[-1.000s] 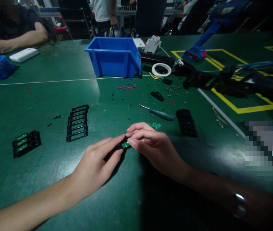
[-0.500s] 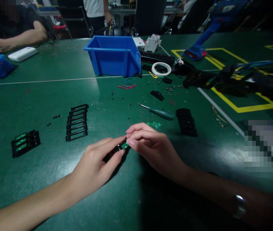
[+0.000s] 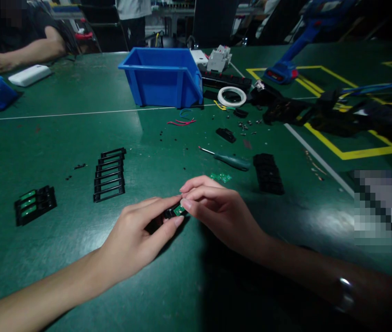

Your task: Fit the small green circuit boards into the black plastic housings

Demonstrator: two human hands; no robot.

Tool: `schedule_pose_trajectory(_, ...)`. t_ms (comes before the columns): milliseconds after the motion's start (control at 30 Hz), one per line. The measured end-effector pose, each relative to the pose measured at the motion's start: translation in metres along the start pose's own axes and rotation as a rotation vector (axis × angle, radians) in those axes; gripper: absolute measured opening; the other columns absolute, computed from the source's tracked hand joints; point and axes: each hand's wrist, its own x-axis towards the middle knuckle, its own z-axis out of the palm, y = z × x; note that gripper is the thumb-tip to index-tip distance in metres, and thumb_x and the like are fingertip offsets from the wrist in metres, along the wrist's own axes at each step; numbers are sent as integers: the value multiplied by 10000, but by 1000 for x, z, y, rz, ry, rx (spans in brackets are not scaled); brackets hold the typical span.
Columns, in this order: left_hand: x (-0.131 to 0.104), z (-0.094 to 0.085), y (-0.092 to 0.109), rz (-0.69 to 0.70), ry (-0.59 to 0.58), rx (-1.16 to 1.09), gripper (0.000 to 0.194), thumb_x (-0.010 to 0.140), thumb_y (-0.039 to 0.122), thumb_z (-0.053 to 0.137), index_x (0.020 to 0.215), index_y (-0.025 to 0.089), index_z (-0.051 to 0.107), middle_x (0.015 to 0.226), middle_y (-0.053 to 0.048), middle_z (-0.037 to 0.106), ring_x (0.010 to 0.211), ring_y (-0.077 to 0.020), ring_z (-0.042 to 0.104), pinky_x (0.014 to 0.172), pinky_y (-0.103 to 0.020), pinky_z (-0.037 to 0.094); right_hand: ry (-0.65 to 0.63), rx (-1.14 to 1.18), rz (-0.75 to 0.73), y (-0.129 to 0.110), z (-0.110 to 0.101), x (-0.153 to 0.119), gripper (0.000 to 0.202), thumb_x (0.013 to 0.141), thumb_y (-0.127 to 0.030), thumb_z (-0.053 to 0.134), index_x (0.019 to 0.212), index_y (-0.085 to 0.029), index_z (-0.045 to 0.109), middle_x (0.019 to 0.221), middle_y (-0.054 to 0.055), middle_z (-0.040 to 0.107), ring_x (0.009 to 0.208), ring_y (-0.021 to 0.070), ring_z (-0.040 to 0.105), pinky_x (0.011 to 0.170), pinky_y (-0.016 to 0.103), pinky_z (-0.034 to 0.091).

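Observation:
My left hand (image 3: 143, 230) is closed around a small black plastic housing (image 3: 168, 213), thumb along its near side and fingers along the far side. A small green circuit board (image 3: 179, 210) shows at the housing's right end. My right hand (image 3: 216, 207) pinches the board's right end between thumb and fingers; its fingertips touch the left hand's. Much of the housing is hidden by the fingers. Just beyond my right hand lie several loose green circuit boards (image 3: 220, 177). A screwdriver (image 3: 228, 159) with a green handle rests behind them.
Left lie a black ladder-like frame (image 3: 109, 175) and a black holder with green boards (image 3: 35, 205). A black ribbed part (image 3: 268, 173) is on the right. Farther back stand a blue bin (image 3: 161, 85), a white tape roll (image 3: 232, 97) and a cordless drill (image 3: 282, 74). A person sits at far left.
My left thumb has slid slightly right along the housing, and a little more of the black housing shows. My right hand keeps its pinch. The view has shifted slightly.

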Motion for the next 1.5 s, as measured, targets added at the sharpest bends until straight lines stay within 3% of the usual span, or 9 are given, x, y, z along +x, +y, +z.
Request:
schedule_pose_trajectory(433, 0, 0, 0, 14, 18, -14, 304, 980, 258, 624, 1273, 214, 693, 1104, -52, 773, 947, -183, 728, 813, -275, 555, -22, -31, -36, 3, -1, -1, 112, 924, -262, 697, 836, -211, 742, 1098, 71, 652, 1031, 212, 639, 855, 351, 523)
schedule_pose_trajectory(1500, 0, -1, 0, 11, 40, -38, 306, 967, 237, 647, 1267, 202, 697, 1103, -29, 772, 948, -142, 720, 826, -227, 530, 0, -9, -62, 1, 1, -1, 153, 931, -184, 661, 794, -164, 726, 1052, 88, 645, 1016, 205, 640, 875, 348, 492)
